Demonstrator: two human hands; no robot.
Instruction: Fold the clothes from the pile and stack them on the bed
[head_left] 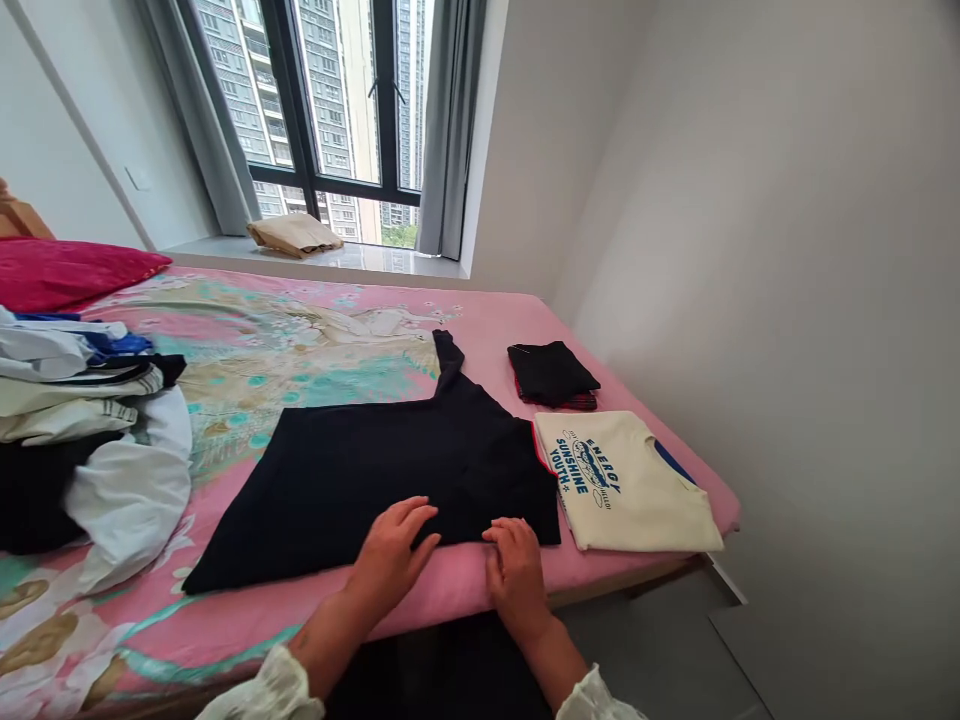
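Observation:
A black long-sleeved top lies flat on the bed, its hem to the left and its collar end to the right. One sleeve sticks out toward the window; on the near side no sleeve shows spread out. My left hand rests at the top's near edge, fingers stretched and thumb apart. Close to the collar end, my right hand touches the same edge, its fingers lightly bent and the thumb apart. Neither hand visibly grips cloth. Right beside the top is a folded cream T-shirt with blue printed lettering.
Beyond the T-shirt sits a small folded black and red stack. A loose clothes pile covers the bed's left side, near a red pillow. The flowered pink bedsheet ends just before me. A paper bag lies on the windowsill.

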